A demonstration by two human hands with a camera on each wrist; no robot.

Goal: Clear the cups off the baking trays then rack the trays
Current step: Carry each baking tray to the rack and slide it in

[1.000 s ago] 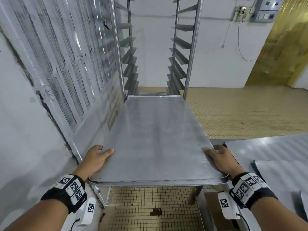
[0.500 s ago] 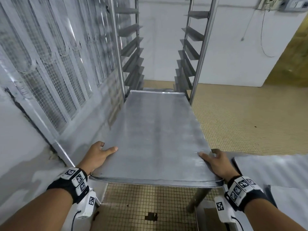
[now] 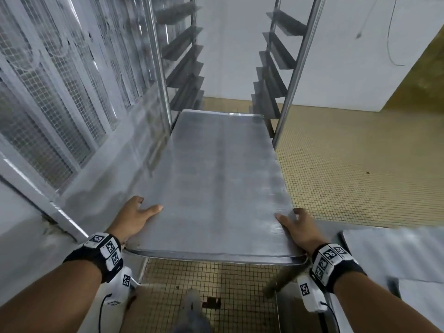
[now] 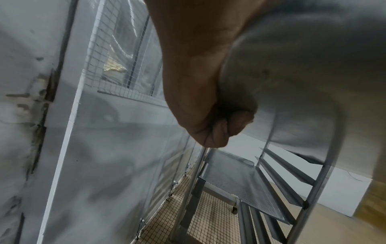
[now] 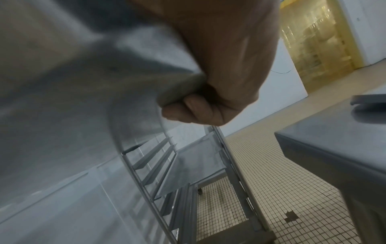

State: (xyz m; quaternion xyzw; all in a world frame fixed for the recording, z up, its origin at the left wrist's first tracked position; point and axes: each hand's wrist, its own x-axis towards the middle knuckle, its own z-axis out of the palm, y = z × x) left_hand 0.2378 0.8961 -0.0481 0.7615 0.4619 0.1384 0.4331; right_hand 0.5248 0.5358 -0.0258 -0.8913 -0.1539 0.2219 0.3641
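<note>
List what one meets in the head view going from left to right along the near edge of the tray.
Left hand → tray → right hand → table.

I hold the baking tray (image 3: 216, 188) before me, my left hand (image 3: 134, 219) on its left edge, my right hand (image 3: 298, 229) on its right; its far end lies between the rack (image 3: 295, 75) posts; a table (image 3: 389, 241) stands to my right.
</note>
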